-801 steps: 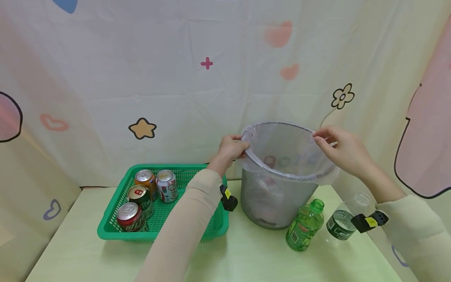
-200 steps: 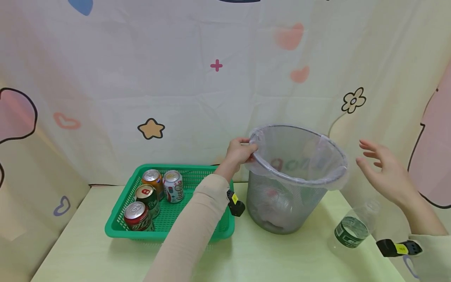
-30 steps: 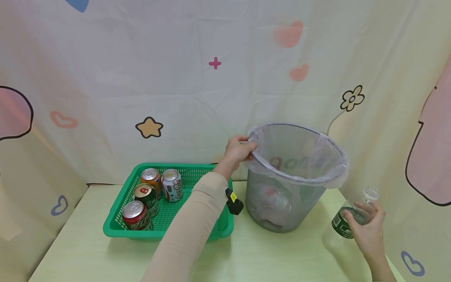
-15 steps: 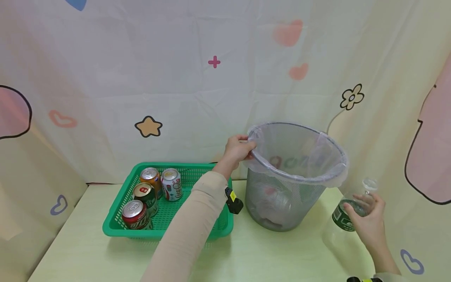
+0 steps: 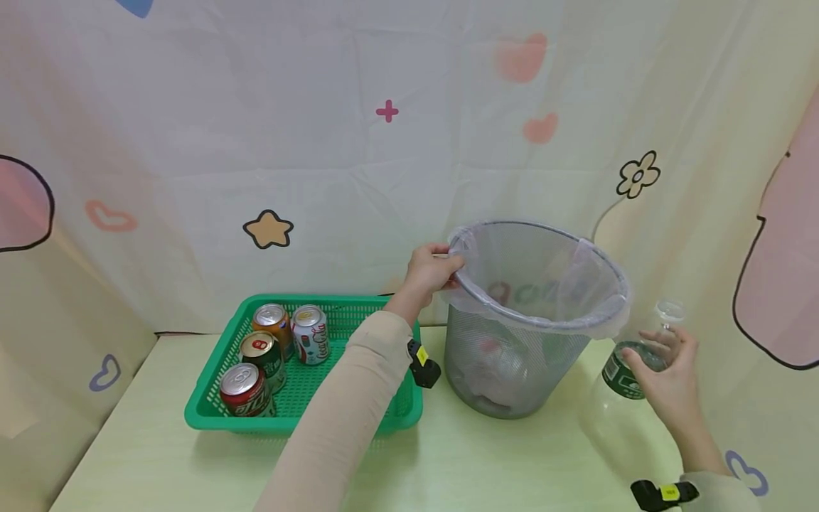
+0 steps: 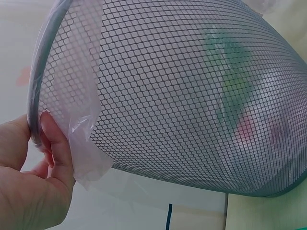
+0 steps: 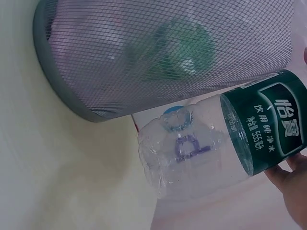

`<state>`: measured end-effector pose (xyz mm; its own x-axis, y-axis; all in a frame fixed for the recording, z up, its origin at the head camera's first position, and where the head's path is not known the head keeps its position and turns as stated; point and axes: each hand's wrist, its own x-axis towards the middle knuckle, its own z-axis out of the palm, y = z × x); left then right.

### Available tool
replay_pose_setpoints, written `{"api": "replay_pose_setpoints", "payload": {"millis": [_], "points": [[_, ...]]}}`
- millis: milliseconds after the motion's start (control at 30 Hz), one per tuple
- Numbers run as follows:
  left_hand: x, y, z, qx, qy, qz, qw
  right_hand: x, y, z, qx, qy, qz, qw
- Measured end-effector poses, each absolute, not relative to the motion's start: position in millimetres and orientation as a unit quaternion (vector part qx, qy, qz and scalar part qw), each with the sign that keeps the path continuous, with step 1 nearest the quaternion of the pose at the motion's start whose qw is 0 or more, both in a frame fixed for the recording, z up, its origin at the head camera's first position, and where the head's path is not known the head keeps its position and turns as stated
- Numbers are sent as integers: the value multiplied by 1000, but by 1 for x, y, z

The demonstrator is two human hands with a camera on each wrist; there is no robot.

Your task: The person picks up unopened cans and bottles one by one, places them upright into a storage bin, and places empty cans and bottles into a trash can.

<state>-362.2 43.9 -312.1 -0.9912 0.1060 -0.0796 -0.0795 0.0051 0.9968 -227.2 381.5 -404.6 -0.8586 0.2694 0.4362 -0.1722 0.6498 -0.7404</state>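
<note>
My left hand (image 5: 430, 272) pinches the rim of a mesh wastebasket (image 5: 505, 370) at its left side, thumb inside and fingers outside. A thin translucent bin liner (image 6: 86, 143) is folded over that rim. Through the mesh in the left wrist view, a green bottle (image 6: 232, 76) shows inside the basket. To the right of the wastebasket, my right hand (image 5: 672, 370) grips a clear plastic water bottle (image 7: 192, 153) around its green label. The bottle is raised over the table, its neck up and leaning right, and its lower part is close beside the mesh in the right wrist view.
A green plastic basket (image 5: 307, 425) stands left of the wastebasket, holding an orange can (image 5: 274, 326), a Coca-Cola can (image 5: 311, 338), a dark green can (image 5: 264, 355) and a red can (image 5: 247, 392). A patterned curtain (image 5: 320, 142) hangs behind the pale table (image 5: 473, 469).
Over the last second my right hand has lifted the water bottle off the table. The green bottle, earlier on the table, is now inside the wastebasket. My left hand has stayed at the rim.
</note>
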Motion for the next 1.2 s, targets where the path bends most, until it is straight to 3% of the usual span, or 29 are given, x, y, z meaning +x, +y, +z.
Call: {"api": "replay_pose_setpoints", "payload": {"millis": [1200], "points": [[-364, 44, -313, 9, 704, 707, 68, -251, 395, -347, -11, -874, 408, 265]]}}
